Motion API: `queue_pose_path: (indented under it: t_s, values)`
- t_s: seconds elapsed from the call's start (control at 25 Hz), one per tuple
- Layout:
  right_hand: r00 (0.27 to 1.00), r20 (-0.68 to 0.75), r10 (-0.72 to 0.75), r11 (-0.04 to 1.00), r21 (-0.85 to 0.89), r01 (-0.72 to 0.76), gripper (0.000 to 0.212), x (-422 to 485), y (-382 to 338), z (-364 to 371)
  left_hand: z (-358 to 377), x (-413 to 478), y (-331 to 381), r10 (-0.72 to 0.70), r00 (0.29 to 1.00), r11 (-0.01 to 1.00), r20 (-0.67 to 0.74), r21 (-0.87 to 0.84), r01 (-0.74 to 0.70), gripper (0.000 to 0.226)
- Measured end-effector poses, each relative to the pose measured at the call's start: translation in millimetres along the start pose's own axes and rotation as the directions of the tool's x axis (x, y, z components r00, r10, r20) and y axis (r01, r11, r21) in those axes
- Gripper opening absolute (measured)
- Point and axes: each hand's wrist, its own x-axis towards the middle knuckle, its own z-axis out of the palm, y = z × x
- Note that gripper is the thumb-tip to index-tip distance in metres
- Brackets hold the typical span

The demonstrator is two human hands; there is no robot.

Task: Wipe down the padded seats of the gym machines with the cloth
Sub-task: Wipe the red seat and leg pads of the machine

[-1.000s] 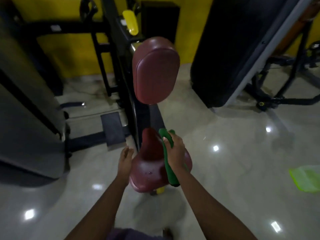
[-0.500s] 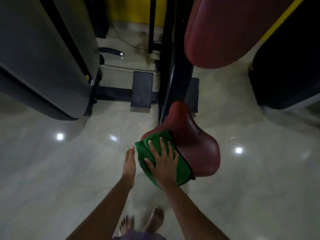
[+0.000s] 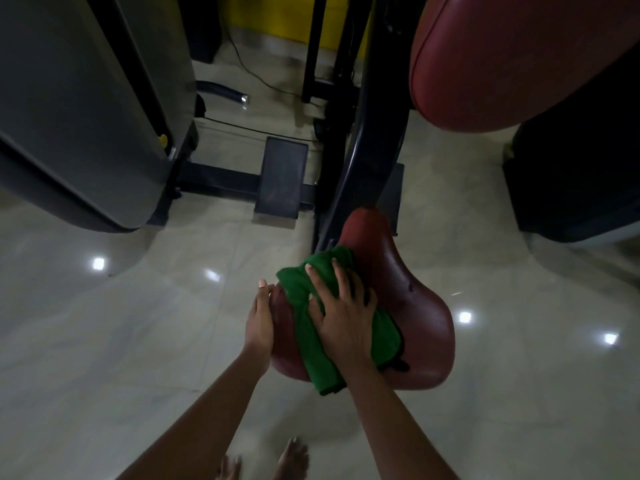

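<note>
Two hands are at the dark red seat (image 3: pixel 415 306), which sits low in the middle, a bit to the right. I see the right hand (image 3: pixel 341 313) lying flat on the green cloth (image 3: pixel 313 355). Its fingers are spread out and loose. They press the cloth down and do not grip it. The cloth lies on the left part of the seat, and its near end hangs over the near edge. The left hand (image 3: pixel 259 327) has straight fingers too and holds nothing. It rests against the left side of the seat.

A black post (image 3: pixel 367 150) goes up from the far tip of the seat. A big red back pad (image 3: pixel 502 57) is far and to the right. A black foot plate (image 3: pixel 282 176) lies on the shiny floor (image 3: pixel 138 341), and a big grey cover (image 3: pixel 86 98) stands far left. Two bare feet (image 3: pixel 294 459) are at the near edge.
</note>
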Motion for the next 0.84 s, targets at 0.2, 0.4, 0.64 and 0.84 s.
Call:
queue_pose_path:
  t_s: [0.2, 0.4, 0.64, 0.84]
  values:
    - [0.996, -0.069, 0.054, 0.998, 0.033, -0.051, 0.044, 42.8, 30.5, 1.8, 10.7, 3.2, -10.2, 0.132, 0.985, 0.984, -0.112, 0.135, -0.116, 0.069]
    - [0.996, 0.040, -0.085, 0.996, -0.034, 0.087, 0.042, 3.3, -22.7, 1.7, 13.6, -1.3, -9.9, 0.183, 0.971, 0.980, -0.156, 0.103, -0.169, 0.071]
    - [0.962, -0.001, -0.274, 0.962, 0.000, 0.274, 0.038, 75.8, 31.5, 1.7, 11.4, 3.8, 10.2, 0.329, 0.944, 0.880, -0.026, 0.372, -0.296, 0.061]
    - [0.973, 0.031, -0.229, 0.971, -0.064, 0.230, 0.041, 118.2, 48.2, -7.1, 33.5, 23.8, 38.8, 0.332, 0.933, 0.643, 0.142, 0.689, -0.334, 0.068]
